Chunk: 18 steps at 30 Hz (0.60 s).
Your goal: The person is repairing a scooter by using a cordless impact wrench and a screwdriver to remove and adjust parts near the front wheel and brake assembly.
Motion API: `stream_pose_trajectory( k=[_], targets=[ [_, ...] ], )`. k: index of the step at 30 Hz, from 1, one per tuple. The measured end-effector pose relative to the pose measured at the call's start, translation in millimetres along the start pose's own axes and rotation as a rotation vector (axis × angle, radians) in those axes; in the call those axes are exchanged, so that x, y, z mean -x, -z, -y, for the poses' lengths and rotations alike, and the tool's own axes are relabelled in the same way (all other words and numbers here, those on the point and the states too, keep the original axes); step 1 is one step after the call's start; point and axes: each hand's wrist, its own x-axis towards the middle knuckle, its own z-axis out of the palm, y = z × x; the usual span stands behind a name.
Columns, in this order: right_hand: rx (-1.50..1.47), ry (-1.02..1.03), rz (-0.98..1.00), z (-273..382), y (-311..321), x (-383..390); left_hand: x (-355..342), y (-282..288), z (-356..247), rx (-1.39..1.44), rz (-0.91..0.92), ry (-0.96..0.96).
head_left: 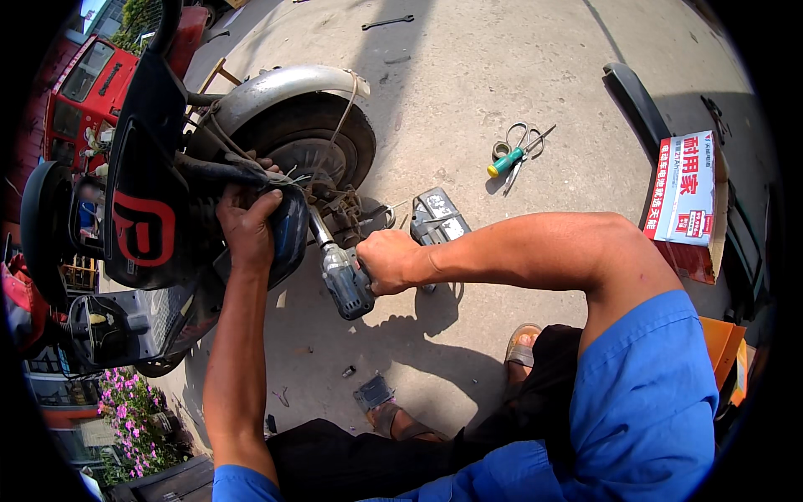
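Head view, looking down at a scooter tipped on its side on a concrete floor. The left hand (pixel 244 224) clasps the dark blue body panel (pixel 288 230) beside the wheel (pixel 311 142), fingers curled over its upper edge and pressed shut on it. The right hand (pixel 387 261) wraps around the handle of a grey cordless power driver (pixel 343 280) — its grip is closed tight on the tool, whose long shaft runs up and to the left toward the wheel hub (pixel 328 194), the tip lost among wires and fittings there. The driver lies between the two hands, just below the wheel and touching the edge of the blue panel. A silver mudguard (pixel 280 88) arches over the tyre; the black fairing with a red emblem (pixel 142 217) stands to the left.

On the floor, near the right forearm, rests a small grey box-like part (pixel 442 216). Farther off lie a green-handled screwdriver (pixel 510 159) and a pair of scissors (pixel 525 138), touching each other, with a roll of tape (pixel 500 150) just beside them. A red-and-white carton (pixel 686 197) sits at the right edge — well apart from the work. A spanner (pixel 387 22) lies at the top.
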Motion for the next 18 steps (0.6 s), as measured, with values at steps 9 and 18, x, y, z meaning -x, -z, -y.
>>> stream_pose_trajectory(
  k=[9, 18],
  targets=[
    [-0.05, 0.029, -0.098, -4.8, -12.0, -4.1, -0.2, 1.5, -0.3, -0.005, 0.006, -0.004],
    [-0.028, 0.016, -0.049, -0.7, -5.2, -1.1, -1.3, 3.0, 2.7, -0.041, 0.02, -0.015]
  ],
)
